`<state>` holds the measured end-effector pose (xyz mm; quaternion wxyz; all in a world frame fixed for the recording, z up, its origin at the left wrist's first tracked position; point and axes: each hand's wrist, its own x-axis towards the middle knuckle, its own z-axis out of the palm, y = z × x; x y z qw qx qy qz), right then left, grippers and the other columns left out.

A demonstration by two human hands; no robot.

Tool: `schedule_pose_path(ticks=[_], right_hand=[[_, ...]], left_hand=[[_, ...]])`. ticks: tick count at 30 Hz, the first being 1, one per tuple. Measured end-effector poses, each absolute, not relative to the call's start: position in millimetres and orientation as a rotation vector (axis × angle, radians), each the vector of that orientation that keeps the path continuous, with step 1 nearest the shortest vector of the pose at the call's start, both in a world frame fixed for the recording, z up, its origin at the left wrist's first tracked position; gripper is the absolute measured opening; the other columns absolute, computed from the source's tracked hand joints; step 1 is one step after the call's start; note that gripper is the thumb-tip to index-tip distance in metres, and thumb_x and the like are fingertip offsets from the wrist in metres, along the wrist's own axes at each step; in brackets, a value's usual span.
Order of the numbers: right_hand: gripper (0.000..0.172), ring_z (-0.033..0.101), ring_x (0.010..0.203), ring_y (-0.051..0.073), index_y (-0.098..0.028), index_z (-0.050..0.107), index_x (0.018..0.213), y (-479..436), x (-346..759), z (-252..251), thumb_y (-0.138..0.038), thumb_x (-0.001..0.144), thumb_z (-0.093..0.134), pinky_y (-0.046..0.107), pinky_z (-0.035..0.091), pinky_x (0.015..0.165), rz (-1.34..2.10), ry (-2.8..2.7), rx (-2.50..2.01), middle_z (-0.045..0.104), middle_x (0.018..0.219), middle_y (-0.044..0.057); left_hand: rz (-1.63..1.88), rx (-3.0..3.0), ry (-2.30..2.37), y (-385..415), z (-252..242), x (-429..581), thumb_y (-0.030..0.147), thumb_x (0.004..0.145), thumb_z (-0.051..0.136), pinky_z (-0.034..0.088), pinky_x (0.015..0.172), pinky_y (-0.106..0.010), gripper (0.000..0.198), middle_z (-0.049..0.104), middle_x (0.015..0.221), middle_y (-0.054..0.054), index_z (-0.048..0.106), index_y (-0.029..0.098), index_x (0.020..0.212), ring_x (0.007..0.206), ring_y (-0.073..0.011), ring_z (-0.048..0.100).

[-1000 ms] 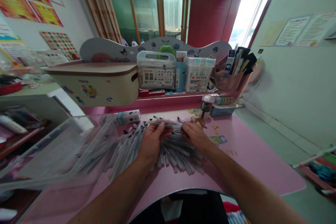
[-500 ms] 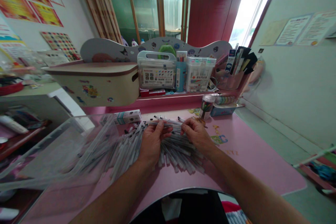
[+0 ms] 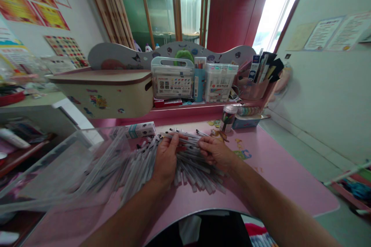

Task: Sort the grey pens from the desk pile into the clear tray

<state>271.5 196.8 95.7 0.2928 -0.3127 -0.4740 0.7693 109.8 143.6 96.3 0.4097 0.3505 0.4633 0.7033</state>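
A large heap of slim, whitish translucent pens (image 3: 193,170) with dark ends spreads over the pink desk (image 3: 261,185). Above the heap, my left hand (image 3: 166,158) is closed, thumb uppermost, round a pen (image 3: 184,137) that points to the right. My right hand (image 3: 216,151) pinches at that pen's right end with thumb and forefinger. Its other fingers curl over the heap and hide part of it. Left of my left hand, more pens (image 3: 139,166) lie in a slanting row. A clear plastic bin (image 3: 95,173) tilts on the left side.
Behind the pens lies a small white box (image 3: 141,129). A lidded jar (image 3: 228,117) and a blue box (image 3: 246,122) stand at the back right. On the shelf are a cream storage box (image 3: 116,96), a marker case (image 3: 172,81) and a pink pen holder (image 3: 253,87).
Both hands stay over the heap with only slight shifts. My right hand's fingers have curled a little and moved slightly left. The heap looks the same.
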Motion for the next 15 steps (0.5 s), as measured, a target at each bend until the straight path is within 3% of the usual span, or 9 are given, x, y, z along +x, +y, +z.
schedule_pose_path(ticks=[8, 12, 15], right_hand=[[0.034, 0.018, 0.035, 0.003, -0.020, 0.047, 0.076, 200.8, 276.4, 97.8, -0.040, 0.071, 0.074, 0.017, 0.010, 0.033, 2.062, -1.291, -0.857, 0.033, 0.044, -0.013], [0.033, 0.017, 0.034, 0.003, -0.022, 0.046, 0.079, 203.7, 275.6, 99.5, -0.042, 0.073, 0.072, 0.016, 0.010, 0.032, 1.928, -1.201, -0.873, 0.032, 0.045, -0.014], [0.033, 0.018, 0.035, 0.004, -0.022, 0.047, 0.081, 200.4, 271.4, 97.5, -0.046, 0.074, 0.070, 0.017, 0.011, 0.032, 1.853, -1.213, -0.815, 0.032, 0.046, -0.013]], left_hand=[[2.112, 0.458, 0.824, 159.3, 121.3, 77.3, 0.037, 0.086, 0.057, 0.055, 0.075, -0.037, 0.017, 0.071, 0.078, -0.003, 0.057, 0.019, 0.086, 0.074, -0.0192, 0.070], [2.161, 0.349, 0.824, 161.0, 127.2, 67.2, 0.030, 0.085, 0.060, 0.050, 0.058, -0.023, 0.011, 0.064, 0.069, 0.002, 0.059, 0.019, 0.085, 0.051, -0.0077, 0.053], [1.889, 0.461, 0.861, 153.0, 123.0, 84.8, 0.026, 0.074, 0.075, 0.038, 0.045, -0.015, 0.022, 0.059, 0.070, 0.004, 0.061, 0.018, 0.089, 0.047, -0.0036, 0.043]])
